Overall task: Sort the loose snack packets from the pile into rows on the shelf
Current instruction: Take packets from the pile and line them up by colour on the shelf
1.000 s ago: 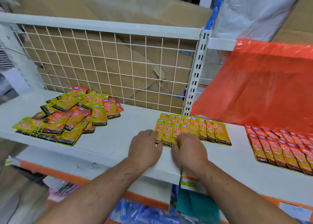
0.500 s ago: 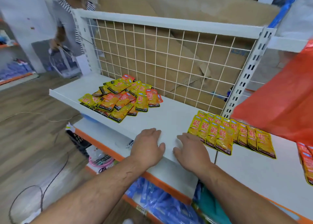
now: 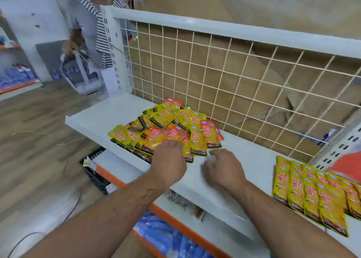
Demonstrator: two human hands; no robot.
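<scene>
A loose pile of yellow and orange snack packets (image 3: 166, 129) lies on the white shelf (image 3: 244, 160), near its left end. My left hand (image 3: 169, 160) rests palm down on the pile's front edge, fingers over the packets. My right hand (image 3: 222, 167) hovers just right of the pile with loosely curled fingers, and it holds nothing. A neat row of yellow packets (image 3: 310, 191) lies overlapped at the right of the shelf.
A white wire grid (image 3: 224, 78) backs the shelf, with brown cardboard behind it. An orange bag (image 3: 349, 164) shows at the right edge. A person in a striped top (image 3: 97, 29) stands at the back left holding a basket (image 3: 78, 72). Lower shelves hold blue packs (image 3: 166, 236).
Both hands have moved left from the sorted yellow row to the loose pile. My view has swung left with them. My left hand now lies on the pile.
</scene>
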